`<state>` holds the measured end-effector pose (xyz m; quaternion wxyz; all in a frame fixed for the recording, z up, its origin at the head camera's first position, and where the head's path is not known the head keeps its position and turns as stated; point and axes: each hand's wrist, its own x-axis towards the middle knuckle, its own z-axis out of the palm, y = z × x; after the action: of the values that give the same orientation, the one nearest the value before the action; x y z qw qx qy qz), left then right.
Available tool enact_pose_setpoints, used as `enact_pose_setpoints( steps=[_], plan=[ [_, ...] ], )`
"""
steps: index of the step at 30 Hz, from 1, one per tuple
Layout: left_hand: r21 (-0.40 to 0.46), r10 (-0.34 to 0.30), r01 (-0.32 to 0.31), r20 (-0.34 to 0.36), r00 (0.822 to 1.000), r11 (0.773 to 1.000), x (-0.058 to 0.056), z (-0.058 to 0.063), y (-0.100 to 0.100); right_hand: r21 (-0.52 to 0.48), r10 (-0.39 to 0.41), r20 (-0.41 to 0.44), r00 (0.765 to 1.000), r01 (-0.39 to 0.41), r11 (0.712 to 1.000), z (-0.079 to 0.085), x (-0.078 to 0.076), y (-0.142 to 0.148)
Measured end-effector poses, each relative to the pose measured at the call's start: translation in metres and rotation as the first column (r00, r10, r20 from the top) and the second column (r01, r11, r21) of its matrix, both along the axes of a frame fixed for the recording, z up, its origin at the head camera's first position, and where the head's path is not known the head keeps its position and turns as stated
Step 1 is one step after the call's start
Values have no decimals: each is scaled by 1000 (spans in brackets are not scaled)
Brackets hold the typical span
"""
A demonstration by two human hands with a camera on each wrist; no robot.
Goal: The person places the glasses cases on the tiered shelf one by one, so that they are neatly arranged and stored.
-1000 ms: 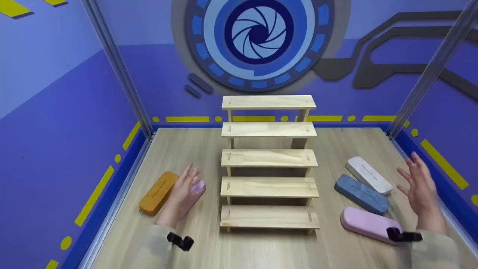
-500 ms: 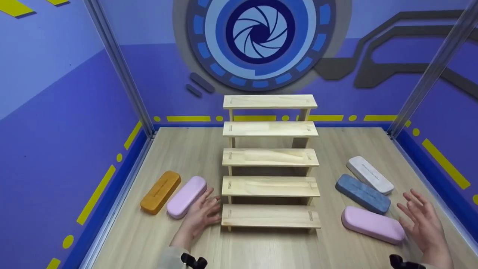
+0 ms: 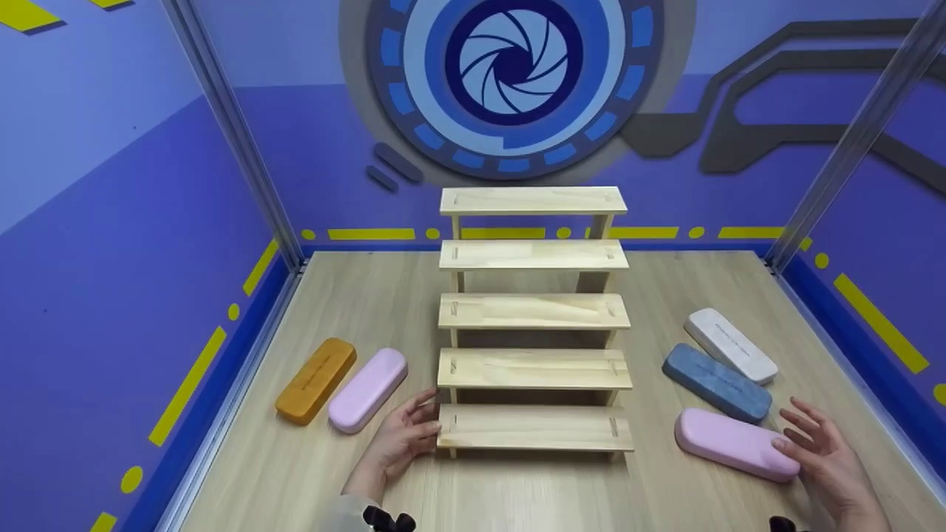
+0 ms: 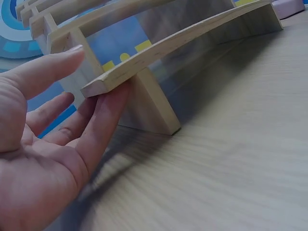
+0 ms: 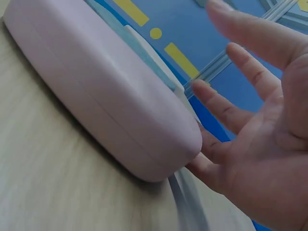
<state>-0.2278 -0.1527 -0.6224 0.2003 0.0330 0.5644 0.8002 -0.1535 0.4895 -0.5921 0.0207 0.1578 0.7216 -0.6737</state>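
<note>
My left hand (image 3: 403,440) is at the left end of the lowest step of a wooden tiered stand (image 3: 536,427). In the left wrist view its fingers (image 4: 103,115) reach under that step's corner, while the thumb is raised above it. Around the right end of a pink glasses case (image 3: 728,443) lies my right hand (image 3: 831,462), its thumb over the case in the head view. The right wrist view has the hand's fingers spread beside the pink case's rounded end (image 5: 178,139), not gripping it.
Behind the right pink case lie a blue glasses case (image 3: 717,382) and a white one (image 3: 732,346). Left of the stand are an orange case (image 3: 315,380) and a second pink case (image 3: 367,390). Blue walls with metal corner posts (image 3: 236,133) enclose the wooden tabletop (image 3: 517,495).
My left hand has moved from over the left pink case rightward to the stand's lowest step. My right hand has come down and in to the right pink case. The cases stay put.
</note>
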Motion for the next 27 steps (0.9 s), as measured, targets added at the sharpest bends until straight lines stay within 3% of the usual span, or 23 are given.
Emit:
enact_pose_setpoints(
  steps=[6, 13, 21, 27],
  plan=[
    [9, 9, -9, 30, 1000, 1000, 3, -5, 1, 92, 48, 228, 972, -71, 993, -3, -4, 2],
    [-3, 29, -29, 38, 999, 1000, 5, -7, 2, 154, 116, 207, 971, -149, 977, -14, 1, -1],
    [-8, 31, -31, 27, 999, 999, 6, -10, 3, 211, 103, 340, 935, -183, 960, -13, -9, -7],
    [-9, 37, -37, 19, 999, 999, 7, -11, 3, 280, 92, 318, 944, -186, 942, -12, -7, -7]
  ],
)
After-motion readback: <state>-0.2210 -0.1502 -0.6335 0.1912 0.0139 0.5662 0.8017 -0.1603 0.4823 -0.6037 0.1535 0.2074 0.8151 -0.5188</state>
